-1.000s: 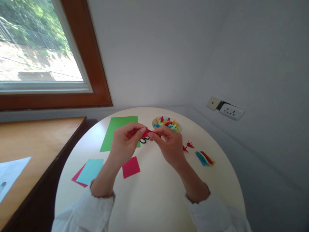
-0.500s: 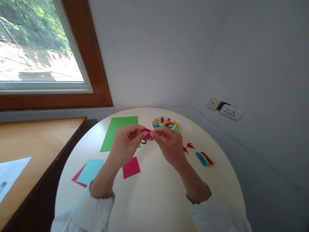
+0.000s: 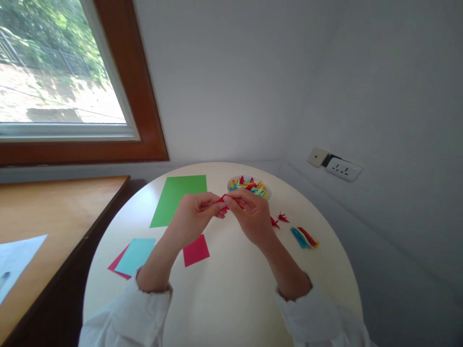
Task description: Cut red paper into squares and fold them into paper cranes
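Between my two hands, above the middle of the round table, is a small folded piece of red paper (image 3: 224,201). My left hand (image 3: 193,214) pinches its left side between thumb and fingers. My right hand (image 3: 251,212) pinches it from the right, thumb on top. Fingers hide much of the paper, so the shape of the fold is unclear. Just behind my right hand stands a bowl (image 3: 269,189) of small folded paper cranes in several colours. Two red paper cranes (image 3: 283,218) lie to the right of that hand.
A green sheet (image 3: 173,193) lies behind my left hand. A red paper square (image 3: 196,250) rests nearer me, with a light blue sheet (image 3: 134,255) over a red one at left. Coloured paper pieces (image 3: 304,237) lie fanned at right. A wooden desk (image 3: 54,207) adjoins the white table (image 3: 231,303).
My fingertips have come closer together, and less of the red paper shows between them. Black scissor-like loops seen under my hands before are now hidden.
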`<state>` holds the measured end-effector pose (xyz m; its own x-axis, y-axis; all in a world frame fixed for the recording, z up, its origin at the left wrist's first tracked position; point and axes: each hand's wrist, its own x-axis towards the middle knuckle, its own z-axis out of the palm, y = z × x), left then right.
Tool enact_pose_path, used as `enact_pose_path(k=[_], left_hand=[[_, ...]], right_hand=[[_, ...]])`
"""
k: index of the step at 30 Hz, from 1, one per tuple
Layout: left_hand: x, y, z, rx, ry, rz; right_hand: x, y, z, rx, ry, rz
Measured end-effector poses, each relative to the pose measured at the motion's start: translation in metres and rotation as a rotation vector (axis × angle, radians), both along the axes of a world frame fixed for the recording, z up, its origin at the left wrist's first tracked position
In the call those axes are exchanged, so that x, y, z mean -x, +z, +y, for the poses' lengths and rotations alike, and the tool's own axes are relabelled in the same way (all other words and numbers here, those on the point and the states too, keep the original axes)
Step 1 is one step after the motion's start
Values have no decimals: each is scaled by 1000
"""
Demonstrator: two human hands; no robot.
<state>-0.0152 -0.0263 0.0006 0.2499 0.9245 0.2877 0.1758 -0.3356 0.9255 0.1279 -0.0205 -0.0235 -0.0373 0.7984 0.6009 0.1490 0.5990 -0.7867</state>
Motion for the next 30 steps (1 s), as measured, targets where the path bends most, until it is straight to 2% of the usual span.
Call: enact_pose_path(k=[4,7,11,13,15,21,25,30], left_hand=[[-4,-7,1,33,-29,-47],[-7,-14,1,98,-59,-110],[-9,-31,-1,279,-97,-182],[-9,-44,-3,309,-79,-171],[-9,-57,-5,313,-65,-167],[-5,-93,-12,354,-162,-204],[-4,-109,-14,299,-180,-201],[-4,-123,-13,218,-111,-111]], right_hand=[[-1,-4,0,18,-21,45],[-5,-13,-2,93,-32,86],[-12,-32,-10,193,-55,44],[-15,-42,-14,228,-73,40],[-17,-53,-17,286,-66,71],[-20,-84,-25,396,-33,122],[-21,-98,-27,407,-55,108],[-21,-110,-26,455,-82,119]])
